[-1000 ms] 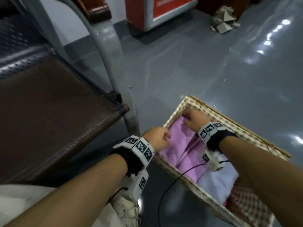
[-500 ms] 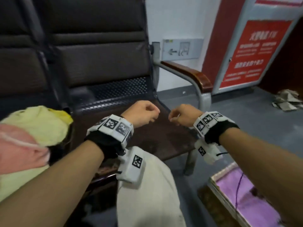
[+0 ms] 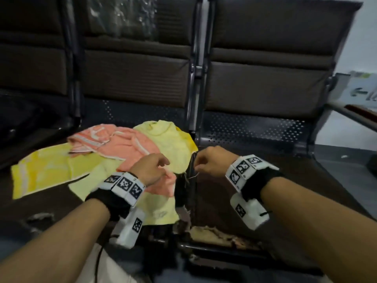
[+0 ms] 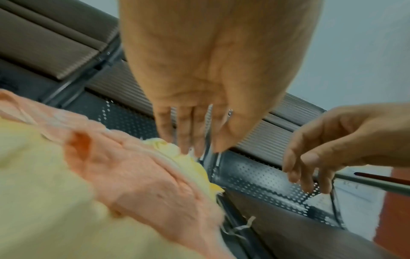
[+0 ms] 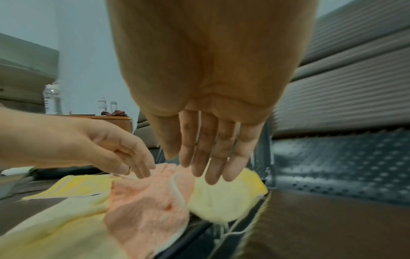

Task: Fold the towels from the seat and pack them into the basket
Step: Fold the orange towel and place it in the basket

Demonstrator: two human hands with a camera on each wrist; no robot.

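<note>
Soft terry towels, pale yellow [image 3: 163, 209] nearest, peach [image 3: 130, 150] over it, bright yellow [image 3: 40, 170] beyond, lie crumpled on the brown seat [image 3: 51, 201], likely light and limp, best pinched at corners, beneath the empty, relaxed left hand [image 3: 152, 168] and right hand [image 3: 212, 161].

Bare forearms. Black wrist straps [image 3: 110, 198] carrying white blocks printed with black square-code markers [image 3: 243, 168]; white camera box [image 3: 250, 212] beneath each wrist, thin black cable [image 3: 98, 262] trailing.
</note>
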